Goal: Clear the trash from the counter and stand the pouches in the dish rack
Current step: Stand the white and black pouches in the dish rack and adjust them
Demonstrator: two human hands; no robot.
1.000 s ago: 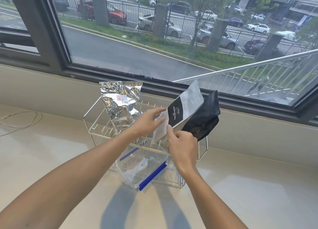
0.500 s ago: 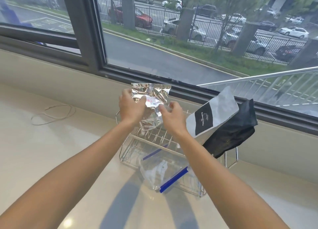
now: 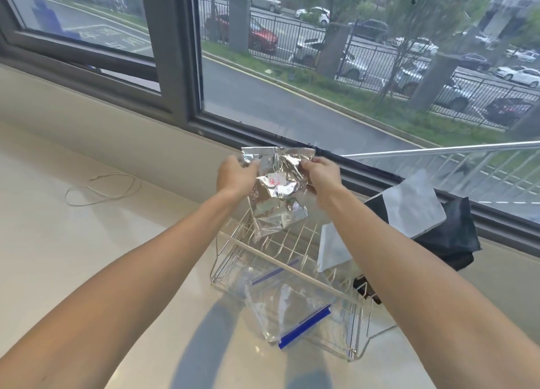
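Your left hand (image 3: 235, 176) and right hand (image 3: 321, 176) were both closed on the crinkled silver foil pouch (image 3: 277, 193), each one pinching an upper corner near its flat sealed top edge. You held the pouch upright over the far left part of the wire dish rack (image 3: 287, 267), with its lower end down among the rack's thin upright prongs; whether the bottom was actually resting on the wires could not be told. A small pale label with red marks showed on the face of the pouch, between your two hands.

To the right of your right forearm, a white and black pouch (image 3: 409, 210) leaned back toward the window, with a black pouch (image 3: 455, 231) just behind it and touching it; their lower ends were in the right side of the rack, partly hidden by your arm. A clear zip bag with a blue seal strip (image 3: 292, 309) lay flat and tilted in the near part of the rack, its blue strip toward the front edge.

The rack sat on the pale counter (image 3: 117, 271), close to the sill below the window (image 3: 292, 96). Well off to the left, a thin loop of light cord (image 3: 102, 188) lay on the counter by itself.
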